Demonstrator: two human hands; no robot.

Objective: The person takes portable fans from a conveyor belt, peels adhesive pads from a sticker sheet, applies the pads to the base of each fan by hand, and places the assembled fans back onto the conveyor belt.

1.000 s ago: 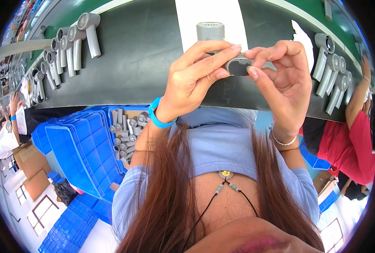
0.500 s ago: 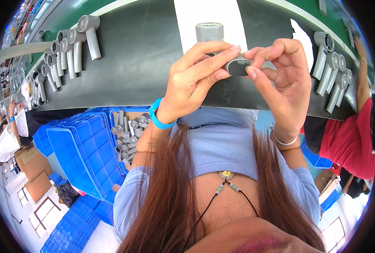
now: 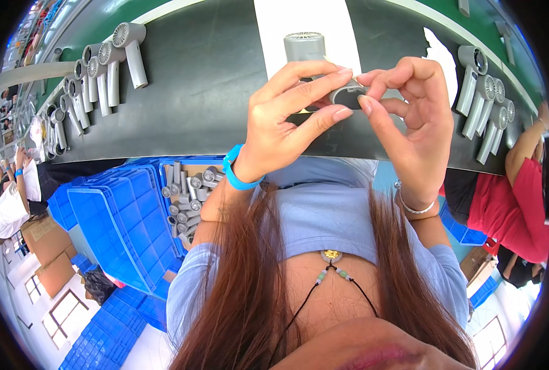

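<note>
A grey handheld fan (image 3: 305,47) is held over the white strip on the table, its round grilled head pointing away from me. Its oval, dark-faced handle end (image 3: 348,97) appears between my hands; the length in between is hidden by fingers. My left hand (image 3: 290,114) wraps round the handle from the left, thumb stretched out below the oval end. With thumb and forefinger, my right hand (image 3: 413,111) pinches at the right edge of that end. Whether a small separate piece is in this pinch I cannot make out.
Several grey handheld fans lie on the dark table at left (image 3: 111,61) and right (image 3: 487,92). A torn white sheet (image 3: 441,61) is beside my right hand. Blue crates (image 3: 117,222) stand at lower left, one holding fans. A co-worker in a red top (image 3: 512,213) is at right.
My left thumb has straightened and slid right, below the handle end. My right hand has shifted very slightly left. The co-worker's arm at right has drawn back from the table.
</note>
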